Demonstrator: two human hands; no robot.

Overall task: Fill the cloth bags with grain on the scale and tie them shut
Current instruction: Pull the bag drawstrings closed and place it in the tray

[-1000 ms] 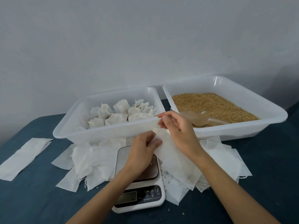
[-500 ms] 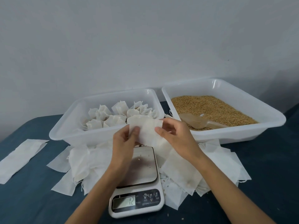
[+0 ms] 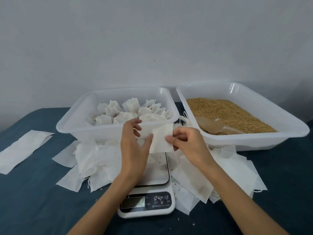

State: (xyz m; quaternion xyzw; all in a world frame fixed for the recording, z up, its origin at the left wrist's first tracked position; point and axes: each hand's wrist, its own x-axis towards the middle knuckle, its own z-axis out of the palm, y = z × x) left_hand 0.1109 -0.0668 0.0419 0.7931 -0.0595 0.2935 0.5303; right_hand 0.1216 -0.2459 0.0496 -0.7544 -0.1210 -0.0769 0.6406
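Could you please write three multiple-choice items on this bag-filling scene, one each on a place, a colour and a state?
1. Where does the scoop lie?
A. in the grain tray
B. on the scale
C. in the tray of tied bags

2. What colour is the table cover?
A. red
B. dark blue
C. yellow

3. How is the empty cloth bag held?
A. lying flat on the scale
B. by one hand only
C. by left hand and right hand above the scale

Answers: 1 A, it rests on the grain; 2 B, blue cloth shows all around; 3 C, both hands pinch it.

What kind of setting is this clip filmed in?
Probably a small hand-packing station, maybe at home: a digital scale, a tub of loose grain with a scoop, a tub of tied bags, all on a dark blue cloth against a bare wall.
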